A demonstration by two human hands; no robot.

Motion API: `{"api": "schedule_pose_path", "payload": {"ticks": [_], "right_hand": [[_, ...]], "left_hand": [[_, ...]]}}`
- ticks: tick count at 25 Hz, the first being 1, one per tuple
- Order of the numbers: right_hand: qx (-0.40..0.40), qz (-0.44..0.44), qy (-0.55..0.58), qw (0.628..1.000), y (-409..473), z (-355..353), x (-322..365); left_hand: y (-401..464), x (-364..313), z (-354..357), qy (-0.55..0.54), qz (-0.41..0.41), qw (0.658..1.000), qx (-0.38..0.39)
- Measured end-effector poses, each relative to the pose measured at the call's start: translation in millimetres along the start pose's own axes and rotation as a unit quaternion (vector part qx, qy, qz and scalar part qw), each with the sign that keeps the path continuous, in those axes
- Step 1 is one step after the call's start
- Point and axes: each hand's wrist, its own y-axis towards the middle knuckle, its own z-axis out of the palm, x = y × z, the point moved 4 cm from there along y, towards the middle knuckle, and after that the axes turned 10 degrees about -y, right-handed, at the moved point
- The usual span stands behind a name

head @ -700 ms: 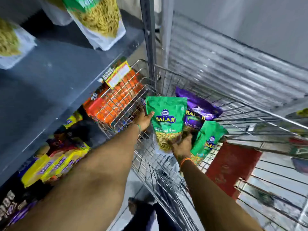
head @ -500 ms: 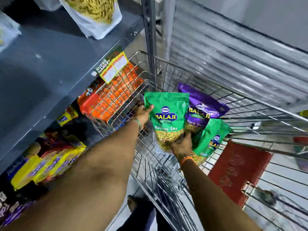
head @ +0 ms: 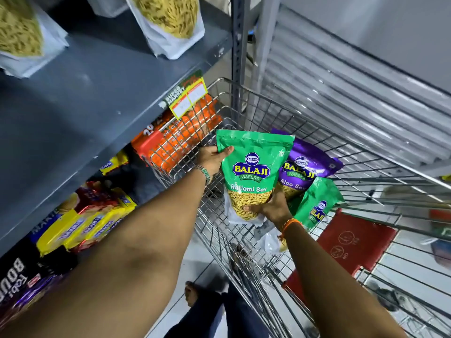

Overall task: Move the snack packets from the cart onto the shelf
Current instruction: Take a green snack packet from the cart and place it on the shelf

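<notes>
A green Ratlami Sev packet is held upright above the wire cart. My left hand grips its upper left edge, and my right hand holds its bottom from below. Behind it in the cart lie a purple Aloo Sev packet and another green packet. The grey shelf stretches to the left, with two sev packets standing at its back.
A price label hangs on the shelf's front edge. Below it sit orange packs and yellow biscuit packs. A red seat flap is on the cart's near right. A ribbed metal shutter stands behind the cart.
Both hands have raised the green packet a little, out of the cart. My left hand has closed onto its upper edge. The view has tilted slightly toward the shelf.
</notes>
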Motion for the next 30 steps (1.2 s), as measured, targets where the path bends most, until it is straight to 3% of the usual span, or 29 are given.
{"api": "schedule_pose_path", "payload": {"ticks": [3, 15, 22, 30], "right_hand": [[0.035, 0.003, -0.069, 0.997, -16, -9, 28], [0.181, -0.137, -0.037, 0.973, -80, -6, 189], [0.25, -0.234, -0.082, 0.936, -84, 73, 297], [0.272, -0.299, -0.145, 0.903, -57, 180, 386]], "left_hand": [[-27, -31, -6, -0.036, 0.056, 0.998, -0.001], [-159, -163, -30, -0.229, 0.242, 0.942, -0.041], [-213, -248, -107, -0.306, 0.342, 0.883, -0.097], [-219, -312, -196, -0.334, 0.385, 0.839, -0.191]]}}
